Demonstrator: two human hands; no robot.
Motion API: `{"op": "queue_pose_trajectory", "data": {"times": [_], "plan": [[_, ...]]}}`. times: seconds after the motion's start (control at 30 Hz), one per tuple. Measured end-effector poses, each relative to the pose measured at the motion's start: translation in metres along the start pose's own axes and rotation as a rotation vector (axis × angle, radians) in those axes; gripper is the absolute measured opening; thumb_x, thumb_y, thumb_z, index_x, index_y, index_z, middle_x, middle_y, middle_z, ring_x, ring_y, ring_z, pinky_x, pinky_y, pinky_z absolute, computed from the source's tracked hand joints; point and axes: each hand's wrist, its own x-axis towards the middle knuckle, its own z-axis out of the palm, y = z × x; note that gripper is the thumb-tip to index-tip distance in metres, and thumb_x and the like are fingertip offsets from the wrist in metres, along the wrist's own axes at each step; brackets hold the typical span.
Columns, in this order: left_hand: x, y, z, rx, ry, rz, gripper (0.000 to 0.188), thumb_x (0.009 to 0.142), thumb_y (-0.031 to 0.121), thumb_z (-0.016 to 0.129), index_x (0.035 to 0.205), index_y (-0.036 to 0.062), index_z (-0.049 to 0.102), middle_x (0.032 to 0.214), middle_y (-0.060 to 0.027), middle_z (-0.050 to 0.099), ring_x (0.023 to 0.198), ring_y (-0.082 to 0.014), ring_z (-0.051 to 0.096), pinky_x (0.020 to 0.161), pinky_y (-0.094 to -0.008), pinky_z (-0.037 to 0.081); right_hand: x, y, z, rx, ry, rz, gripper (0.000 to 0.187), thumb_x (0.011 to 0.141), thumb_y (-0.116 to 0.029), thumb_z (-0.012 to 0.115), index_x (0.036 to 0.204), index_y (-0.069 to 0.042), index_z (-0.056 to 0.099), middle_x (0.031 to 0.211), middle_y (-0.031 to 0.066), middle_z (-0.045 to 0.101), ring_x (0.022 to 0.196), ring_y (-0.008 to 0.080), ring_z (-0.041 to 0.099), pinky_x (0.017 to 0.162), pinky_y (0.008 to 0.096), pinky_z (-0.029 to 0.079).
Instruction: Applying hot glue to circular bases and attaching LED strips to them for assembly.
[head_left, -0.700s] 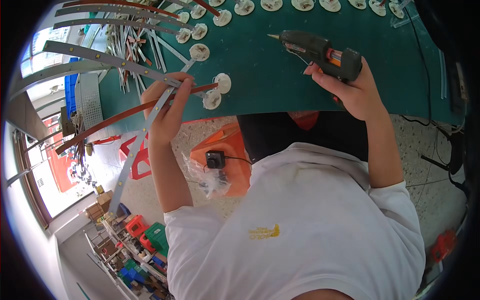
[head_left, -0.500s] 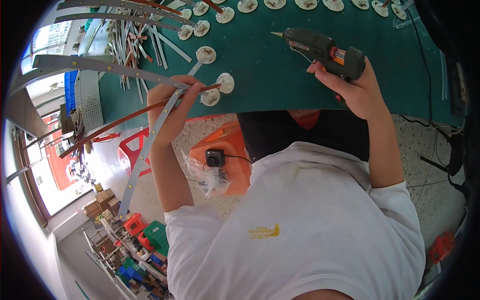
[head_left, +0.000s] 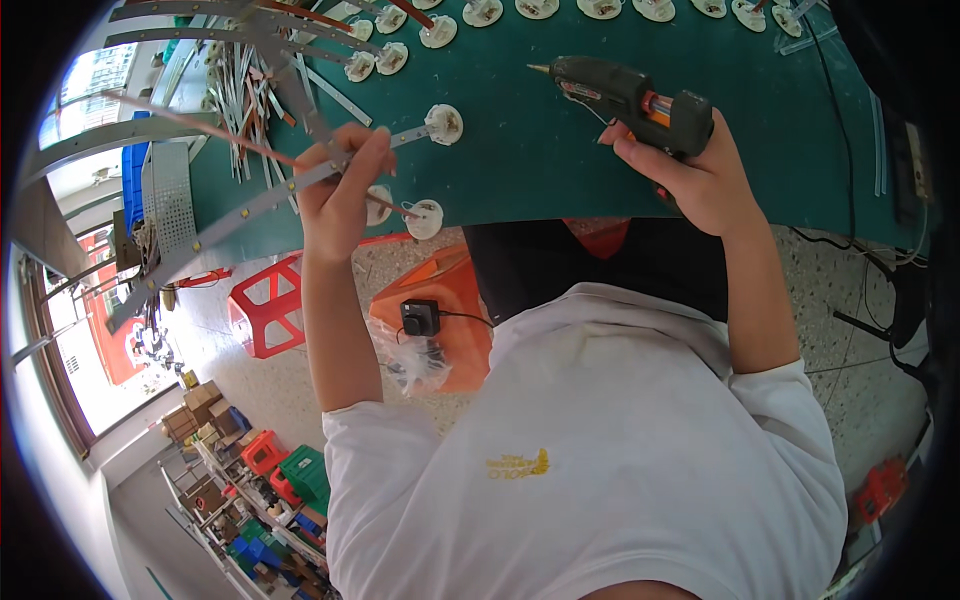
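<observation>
My left hand [head_left: 338,190] is closed around several thin LED strips [head_left: 245,213] that cross in its fingers, some grey with small yellowish lights and one reddish-brown. White round discs stand at the strips' right ends: an upper disc [head_left: 444,124] by the grey strip, a lower disc [head_left: 424,219] at the brown one. A third disc [head_left: 378,205] is partly hidden behind my fingers. In my right hand [head_left: 705,175] is a black hot glue gun [head_left: 625,98], gripped by its handle. Its nozzle points left toward the discs, well apart from them.
The green tabletop [head_left: 560,160] carries a row of white discs [head_left: 537,8] along its far side. Loose strip offcuts [head_left: 250,115] pile at the left. A black cable [head_left: 845,130] runs down the right. An orange stool [head_left: 440,360] holds a small black camera [head_left: 420,317].
My left hand has turned the strips: the grey strip's disc swung up and right, while the brown strip now slopes down to its disc. The glue gun shifted slightly left in view.
</observation>
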Motion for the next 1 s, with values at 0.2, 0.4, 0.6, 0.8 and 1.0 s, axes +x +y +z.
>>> {"op": "queue_pose_trajectory", "data": {"times": [0.2,0.4,0.6,0.8,1.0], "plan": [[0.008,0.014,0.012,0.171,0.11,-0.04,0.011,0.096,0.009,0.065,0.091,-0.0015,0.067,0.072,-0.0006,0.061,0.066,-0.005,0.053,0.058,-0.0203,0.038,0.0,-0.001,0.001,-0.002,-0.004,-0.024,0.016,0.089,-0.012,0.072,0.1,-0.001,0.074,0.081,0.0039,0.07,0.07,0.0083,0.061,0.061,0.0223,0.045],[0.007,0.016,0.006,0.397,0.116,-0.056,0.017,0.09,0.014,0.077,0.088,0.0008,0.067,0.066,0.0028,0.059,0.057,-0.0021,0.048,0.05,-0.0188,0.031,0.0,0.002,0.002,0.004,-0.001,-0.068,0.015,0.089,-0.011,0.073,0.099,-0.001,0.074,0.084,0.0053,0.072,0.069,0.0078,0.062,0.059,0.0228,0.046],[0.009,0.032,0.01,0.527,0.065,-0.017,0.02,0.082,0.012,0.084,0.092,0.001,0.07,0.06,0.005,0.055,0.053,-0.0001,0.044,0.047,-0.0188,0.028,-0.001,-0.006,0.001,0.012,-0.028,0.045,0.015,0.089,-0.011,0.074,0.1,0.001,0.074,0.079,0.0032,0.07,0.068,0.0077,0.061,0.06,0.0218,0.047],[0.001,0.035,0.008,0.441,0.121,0.108,0.026,0.078,0.001,0.083,0.102,0.0007,0.072,0.056,0.0078,0.047,0.05,0.0007,0.04,0.049,-0.0182,0.027,-0.001,0.001,0.001,0.036,-0.013,0.003,0.015,0.089,-0.011,0.074,0.099,0.0,0.074,0.077,0.0027,0.068,0.065,0.007,0.059,0.057,0.0213,0.045],[-0.011,0.027,0.002,0.394,0.204,0.184,0.034,0.078,-0.006,0.08,0.111,-0.0013,0.073,0.058,0.0071,0.048,0.052,0.0004,0.041,0.05,-0.0182,0.028,-0.002,-0.003,0.002,0.046,-0.017,0.021,0.015,0.088,-0.011,0.074,0.099,0.0,0.074,0.077,0.0024,0.068,0.064,0.0069,0.059,0.056,0.0214,0.044]]}}
